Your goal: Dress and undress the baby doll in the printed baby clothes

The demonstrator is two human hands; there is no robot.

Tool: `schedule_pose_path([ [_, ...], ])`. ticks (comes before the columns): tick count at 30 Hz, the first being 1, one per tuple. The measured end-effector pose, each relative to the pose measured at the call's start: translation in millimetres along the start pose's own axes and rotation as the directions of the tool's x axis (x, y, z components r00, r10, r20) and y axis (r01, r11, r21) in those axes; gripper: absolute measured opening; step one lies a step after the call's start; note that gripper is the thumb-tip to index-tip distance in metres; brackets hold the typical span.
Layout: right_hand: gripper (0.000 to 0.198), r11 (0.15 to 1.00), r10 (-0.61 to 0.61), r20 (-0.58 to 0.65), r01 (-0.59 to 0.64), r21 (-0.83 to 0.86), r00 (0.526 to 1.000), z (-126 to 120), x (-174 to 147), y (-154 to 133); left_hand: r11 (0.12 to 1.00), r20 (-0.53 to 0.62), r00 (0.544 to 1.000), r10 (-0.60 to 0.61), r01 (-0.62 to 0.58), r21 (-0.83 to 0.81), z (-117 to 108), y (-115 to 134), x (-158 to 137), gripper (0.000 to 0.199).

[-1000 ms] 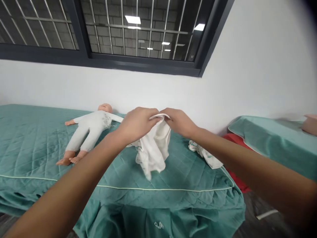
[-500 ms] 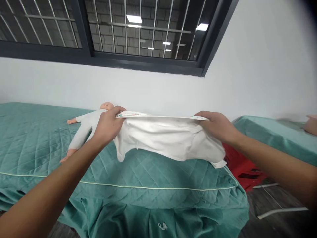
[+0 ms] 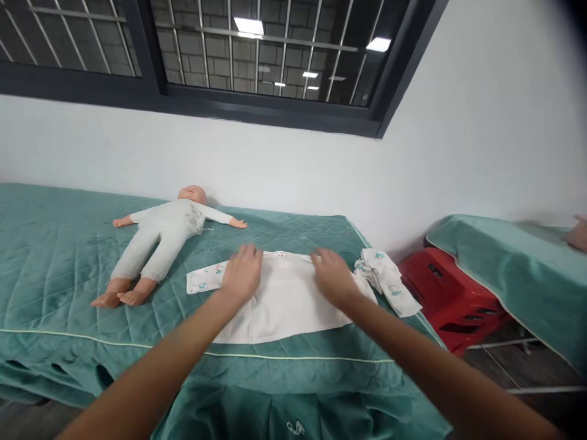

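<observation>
White baby shirt (image 3: 287, 305) lies spread on the green quilted bed (image 3: 59, 263), near its front edge, under both hands.
Clock positions are taken from the shirt's centre. The left hand (image 3: 242, 275) is at 10 o'clock, over the base of the printed sleeve (image 3: 204, 279), which points to 9 o'clock; the right hand (image 3: 333, 278) is at 2 o'clock, fingertips at the upper edge. Whether either grip is clenched on fabric or released cannot be told. Doll (image 3: 162, 235) lies face up at 10 o'clock; folded printed garment (image 3: 389, 282) sits at 3 o'clock, beside the shirt.
</observation>
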State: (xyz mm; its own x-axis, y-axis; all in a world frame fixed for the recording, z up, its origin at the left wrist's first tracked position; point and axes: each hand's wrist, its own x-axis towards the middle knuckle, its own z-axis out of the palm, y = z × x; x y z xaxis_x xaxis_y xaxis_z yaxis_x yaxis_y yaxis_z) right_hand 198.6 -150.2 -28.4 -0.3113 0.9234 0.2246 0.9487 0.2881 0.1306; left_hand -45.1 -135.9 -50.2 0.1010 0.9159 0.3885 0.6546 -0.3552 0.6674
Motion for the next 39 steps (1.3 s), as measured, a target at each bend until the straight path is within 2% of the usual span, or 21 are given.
schedule_pose_path([
  [1,0.041,0.998,-0.031,0.019,0.030,0.050,0.999,13.9,-2.0,-13.0,0.997,0.067,0.998,-0.009,0.014,-0.073,15.6,-2.4,-6.7,0.015],
  [2,0.040,0.996,-0.003,0.047,-0.002,0.092,0.999,25.8,-2.0,-22.7,0.993,0.120,0.992,-0.035,0.048,-0.110,28.7,-4.5,-11.5,0.016],
  [5,0.032,0.984,0.110,0.115,-0.125,0.126,0.987,47.0,10.3,-31.1,0.987,0.152,0.982,-0.116,0.131,-0.094,51.0,-10.7,-11.6,0.020],
  [10,0.039,0.941,0.292,0.167,-0.314,0.125,0.942,54.7,38.3,-24.0,0.968,0.108,0.964,-0.241,0.231,0.098,57.9,-14.5,10.7,0.035],
  [13,0.040,0.910,0.379,0.143,-0.396,0.121,0.914,62.1,41.8,-34.1,0.946,0.085,0.955,-0.285,0.266,0.185,63.1,-6.6,16.8,0.041],
  [16,0.050,0.875,0.454,0.076,-0.460,0.149,0.888,72.1,41.1,-45.9,0.914,0.040,0.948,-0.317,0.294,0.281,68.5,5.7,18.6,0.045],
  [19,0.051,0.831,0.522,-0.028,-0.501,0.241,0.853,76.3,44.3,-47.1,0.878,-0.003,0.961,-0.277,0.254,0.405,71.6,12.9,20.7,0.050],
  [22,0.047,0.795,0.577,-0.090,-0.533,0.289,0.812,74.0,52.3,-38.1,0.867,0.013,0.988,-0.152,0.127,0.482,74.8,7.7,24.9,0.055],
  [24,0.049,0.789,0.588,-0.091,-0.546,0.284,0.803,73.3,58.3,-30.6,0.859,0.058,0.994,-0.094,0.052,0.509,77.6,-1.0,29.7,0.057],
  [26,0.051,0.800,0.576,-0.076,-0.542,0.258,0.814,75.8,64.1,-24.6,0.853,0.095,0.991,-0.090,0.028,0.521,80.8,-9.5,36.6,0.058],
  [30,0.055,0.829,0.542,-0.089,-0.513,0.223,0.836,89.9,77.6,-16.8,0.846,0.109,0.983,-0.146,0.067,0.529,87.9,-15.8,55.8,0.060],
  [35,0.064,0.839,0.516,-0.127,-0.470,0.273,0.847,105.9,94.0,-8.5,0.847,0.101,0.977,-0.188,0.109,0.521,101.2,-12.0,77.3,0.062],
  [39,0.058,0.847,0.507,-0.131,-0.464,0.258,0.852,106.9,95.7,-5.9,0.851,0.094,0.976,-0.194,0.120,0.512,109.3,-15.7,82.4,0.061],
])
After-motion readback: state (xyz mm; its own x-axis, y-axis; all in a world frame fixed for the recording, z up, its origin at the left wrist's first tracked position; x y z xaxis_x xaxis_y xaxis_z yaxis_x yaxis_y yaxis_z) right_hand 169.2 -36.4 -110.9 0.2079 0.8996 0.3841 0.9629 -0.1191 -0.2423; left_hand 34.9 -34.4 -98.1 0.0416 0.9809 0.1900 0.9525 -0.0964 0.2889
